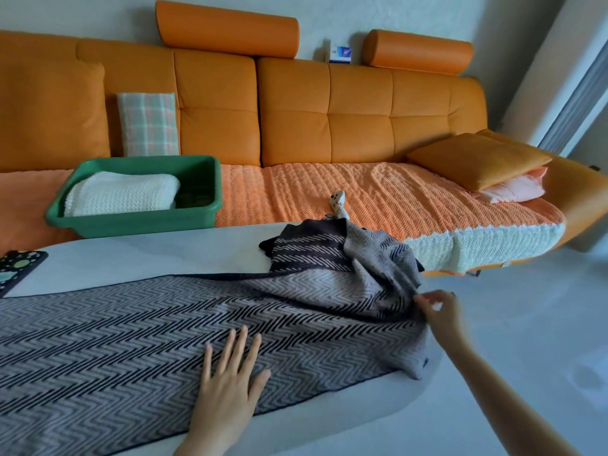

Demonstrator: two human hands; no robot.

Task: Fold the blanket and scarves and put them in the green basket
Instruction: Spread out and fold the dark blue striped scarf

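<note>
Fingers [242,344] of the left hand [230,385] lie straight and slightly spread, palm down on the near stretch of the grey-and-black zigzag scarf [131,340]. They grip nothing. The flat press looks meant to anchor the smoothed length so it does not slide while the other end is worked.

To the right and a little farther off, the right hand [441,312] has thumb and forefinger curled together on the scarf's edge, where the cloth spills over the rounded end of the white table [131,258]. It appears to pinch a fold there, though the fingertips are somewhat blurred. Just beyond it the scarf's far right end is bunched in a heap with its darker side turned up. That end probably needs to be drawn out flat before any fold can be made.

Farther back, on the orange sofa [329,126], the green basket [131,223] sits at the left, close behind the table. A folded white blanket [121,194] fills its left side, leaving room at the right, likely for the scarves.
</note>
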